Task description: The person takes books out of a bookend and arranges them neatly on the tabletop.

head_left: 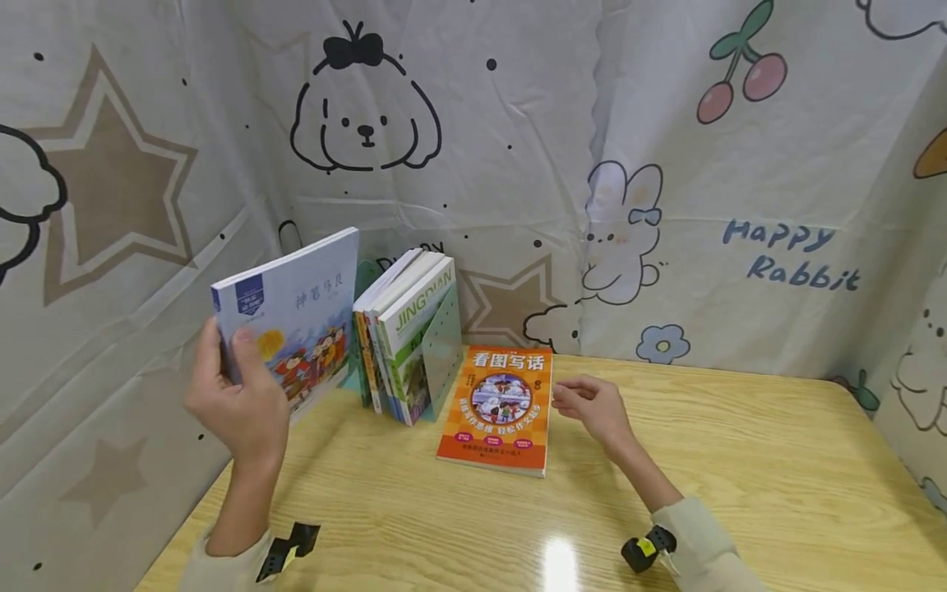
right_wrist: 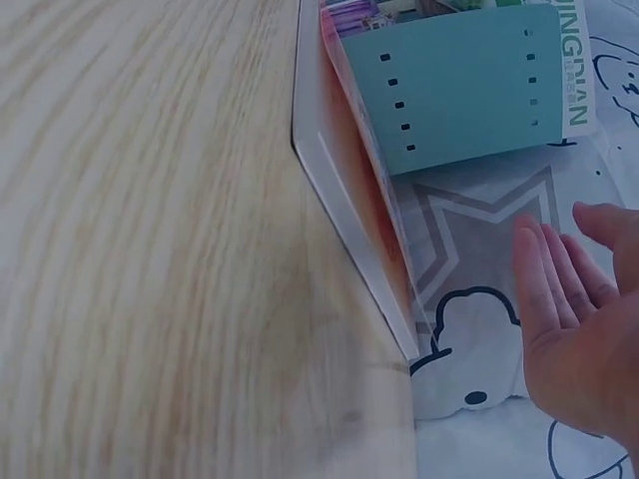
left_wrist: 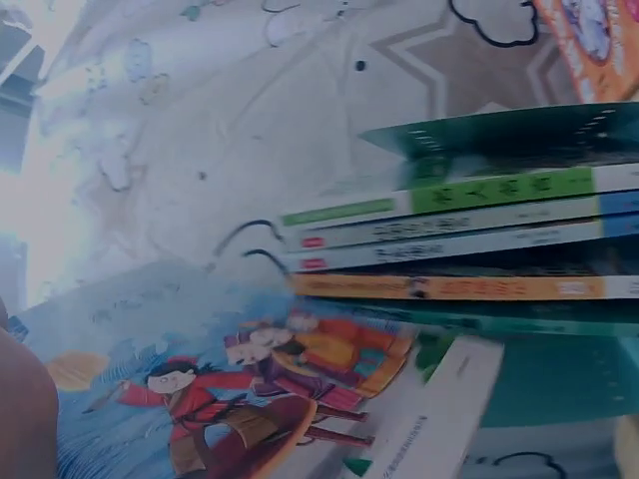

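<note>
Pale blue book (head_left: 296,316) held upright above the bench's (head_left: 740,460) far left corner, beside the books in the green bookend (head_left: 442,349). Left wrist view alone shows its cover figures close up. Left hand (head_left: 237,399) grips its lower corner, forearm raised. Right hand (head_left: 595,407) relaxed, fingers loose, beside the flat orange book (head_left: 499,411).

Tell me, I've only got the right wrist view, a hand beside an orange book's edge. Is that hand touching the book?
Observer: No. In the head view the right hand hovers open just right of the orange book, which lies flat on the table.
Operator: And the other hand?
Observer: The left hand holds a pale blue picture book up off the table.
Operator: Where, relative to the teal bookend?
Observer: Left of the upright books in the teal bookend.
</note>
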{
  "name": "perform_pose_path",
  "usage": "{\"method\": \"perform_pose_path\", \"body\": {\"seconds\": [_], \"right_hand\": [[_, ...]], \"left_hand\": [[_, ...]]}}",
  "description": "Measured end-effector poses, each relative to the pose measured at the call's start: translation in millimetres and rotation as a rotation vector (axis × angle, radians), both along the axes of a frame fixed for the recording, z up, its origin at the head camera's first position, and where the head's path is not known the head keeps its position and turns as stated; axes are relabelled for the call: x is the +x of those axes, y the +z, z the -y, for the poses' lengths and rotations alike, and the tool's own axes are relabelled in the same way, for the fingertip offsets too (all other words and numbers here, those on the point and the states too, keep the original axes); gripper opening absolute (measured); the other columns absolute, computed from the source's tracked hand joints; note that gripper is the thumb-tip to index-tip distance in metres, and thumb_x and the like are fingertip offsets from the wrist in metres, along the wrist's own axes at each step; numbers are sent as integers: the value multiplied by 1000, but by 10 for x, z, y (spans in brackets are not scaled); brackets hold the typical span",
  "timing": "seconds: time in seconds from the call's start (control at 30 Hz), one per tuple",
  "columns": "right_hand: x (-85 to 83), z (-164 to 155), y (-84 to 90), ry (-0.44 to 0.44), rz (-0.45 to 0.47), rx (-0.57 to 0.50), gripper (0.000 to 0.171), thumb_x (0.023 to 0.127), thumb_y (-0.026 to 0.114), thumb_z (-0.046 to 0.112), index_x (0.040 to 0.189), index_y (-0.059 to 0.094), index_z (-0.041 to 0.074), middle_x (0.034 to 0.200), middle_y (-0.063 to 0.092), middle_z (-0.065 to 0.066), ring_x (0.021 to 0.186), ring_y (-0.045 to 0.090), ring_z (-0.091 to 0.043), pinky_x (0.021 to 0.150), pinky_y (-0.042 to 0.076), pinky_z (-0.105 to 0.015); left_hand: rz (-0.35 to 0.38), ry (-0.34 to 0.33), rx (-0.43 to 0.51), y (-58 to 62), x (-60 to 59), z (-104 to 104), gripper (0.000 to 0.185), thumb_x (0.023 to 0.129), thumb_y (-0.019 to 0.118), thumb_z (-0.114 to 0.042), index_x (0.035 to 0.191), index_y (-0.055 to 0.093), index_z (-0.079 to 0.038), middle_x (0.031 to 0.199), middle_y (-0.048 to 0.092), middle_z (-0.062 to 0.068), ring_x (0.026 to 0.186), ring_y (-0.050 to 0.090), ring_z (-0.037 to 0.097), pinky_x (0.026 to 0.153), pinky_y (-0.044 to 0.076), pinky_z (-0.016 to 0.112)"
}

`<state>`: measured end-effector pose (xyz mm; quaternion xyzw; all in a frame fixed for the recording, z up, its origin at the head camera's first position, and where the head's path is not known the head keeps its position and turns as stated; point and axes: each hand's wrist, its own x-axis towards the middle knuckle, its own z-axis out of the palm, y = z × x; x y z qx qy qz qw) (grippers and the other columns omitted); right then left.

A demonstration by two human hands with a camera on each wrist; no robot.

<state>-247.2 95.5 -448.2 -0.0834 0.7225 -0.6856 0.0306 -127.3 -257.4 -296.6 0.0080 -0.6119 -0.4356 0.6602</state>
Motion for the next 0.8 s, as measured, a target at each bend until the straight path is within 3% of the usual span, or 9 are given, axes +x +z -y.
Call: {"method": "perform_pose_path", "body": {"seconds": [0.17, 0.27, 0.4, 0.5, 0.8], "right_hand": [[34, 51, 44, 80, -75, -4, 32, 95, 70, 12, 116, 66, -11, 110, 67, -28, 96, 70, -31, 87, 55, -45], [73, 94, 80, 156, -124, 0, 33, 95, 70, 13, 119, 65, -9, 114, 66, -27, 103, 67, -30, 91, 54, -41], [149, 162, 157, 297, -185, -32, 38, 96, 69, 9, 127, 60, -10, 123, 63, -26, 115, 61, -39, 93, 53, -31], [207, 223, 241, 382, -204, -68, 43, 95, 68, 5, 133, 54, -11, 128, 61, -25, 120, 55, -46, 93, 52, -30], [371, 382, 481, 519, -234, -91, 60, 96, 69, 10, 147, 42, -8, 142, 49, -29, 129, 50, -42, 98, 50, -34]], "left_hand": [[-18, -24, -53, 70, 110, -107, 22, 98, 58, -3, 110, 72, 8, 94, 71, 22, 77, 65, 8, 65, 45, 17], [12, -69, -87, 35, 138, -175, 22, 98, 57, -1, 113, 71, 8, 96, 71, 23, 78, 66, 8, 67, 48, 16], [50, -161, -100, -28, 154, -295, 24, 98, 56, 2, 118, 70, 7, 99, 71, 21, 78, 66, 10, 67, 50, 16], [70, -234, -102, -66, 156, -385, 26, 99, 55, 4, 121, 69, 5, 102, 71, 19, 81, 67, 12, 69, 52, 17], [170, -448, -28, -165, 162, -641, 31, 102, 54, 0, 132, 63, 3, 111, 70, 16, 92, 69, 17, 78, 55, 21]]}}
